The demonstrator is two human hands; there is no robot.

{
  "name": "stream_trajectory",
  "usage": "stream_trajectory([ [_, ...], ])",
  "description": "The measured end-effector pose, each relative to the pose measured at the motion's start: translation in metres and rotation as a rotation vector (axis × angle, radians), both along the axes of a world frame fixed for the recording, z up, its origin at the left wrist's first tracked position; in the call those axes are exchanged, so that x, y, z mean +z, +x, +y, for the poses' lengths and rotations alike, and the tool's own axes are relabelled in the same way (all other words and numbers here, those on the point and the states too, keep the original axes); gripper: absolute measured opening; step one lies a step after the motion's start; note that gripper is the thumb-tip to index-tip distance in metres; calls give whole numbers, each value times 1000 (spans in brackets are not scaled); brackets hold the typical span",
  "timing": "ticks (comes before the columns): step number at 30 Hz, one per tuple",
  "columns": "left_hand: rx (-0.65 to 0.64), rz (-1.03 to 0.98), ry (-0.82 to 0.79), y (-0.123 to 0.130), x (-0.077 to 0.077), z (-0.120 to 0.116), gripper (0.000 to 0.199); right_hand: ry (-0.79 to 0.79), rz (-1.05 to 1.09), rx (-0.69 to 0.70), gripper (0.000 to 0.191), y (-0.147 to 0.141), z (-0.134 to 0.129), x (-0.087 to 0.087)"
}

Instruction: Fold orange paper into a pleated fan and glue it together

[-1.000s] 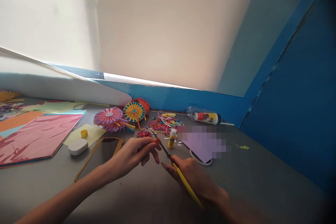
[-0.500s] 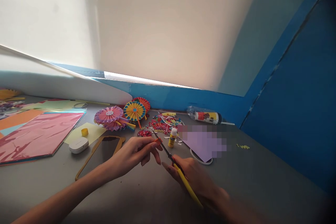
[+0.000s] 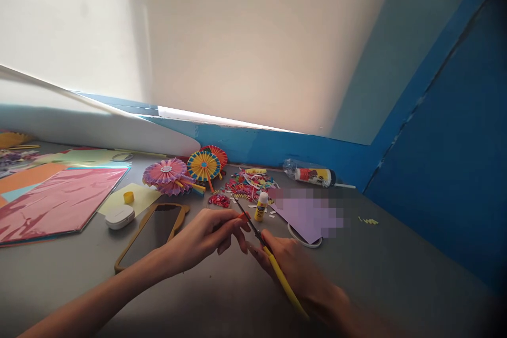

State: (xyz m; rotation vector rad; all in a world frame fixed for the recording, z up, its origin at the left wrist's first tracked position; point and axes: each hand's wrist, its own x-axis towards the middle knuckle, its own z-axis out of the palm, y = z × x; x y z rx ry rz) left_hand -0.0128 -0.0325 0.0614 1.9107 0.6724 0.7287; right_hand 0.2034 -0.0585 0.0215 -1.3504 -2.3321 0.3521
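Between the thumb and fingers of my left hand [image 3: 216,232] is a small orange-red paper piece [image 3: 244,217]. My right hand [image 3: 291,264] grips yellow-handled scissors [image 3: 285,285], whose dark blades point up and left across the paper's right end. Whether the blades are fully closed cannot be made out. Just beyond the blades a yellow glue stick [image 3: 260,206] with a white cap stands upright. Behind it lies a heap of colourful paper scraps [image 3: 247,186], with a small red pile [image 3: 218,200] to its left.
A phone in a brown case [image 3: 152,232], a white case [image 3: 120,217] and a yellow cap [image 3: 129,197] lie left. Folded paper rosettes [image 3: 164,173] sit behind. Packed pink sheets [image 3: 67,200] are far left; purple paper [image 3: 299,216] and a glue bottle [image 3: 312,176] are right.
Both hands, the orange-red paper and the scissors have shifted slightly right. The scissor blades still cross the paper.
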Motion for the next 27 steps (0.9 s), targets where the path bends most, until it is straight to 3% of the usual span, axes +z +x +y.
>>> stream_trajectory([
  [14, -10, -106, -80, 4, -6, 1, 35, 70, 135, 26, 38, 3, 3, -10],
  [20, 183, -397, -222, 13, -16, 6, 36, -267, 608, -53, 37, -9, 5, -5],
  [23, 274, -503, -267, 16, -19, 5, 35, -392, 860, -44, 46, -29, 6, -10],
  [27, 360, -645, -306, 18, -24, 5, 34, -489, 1037, 15, 41, -59, 8, -13],
])
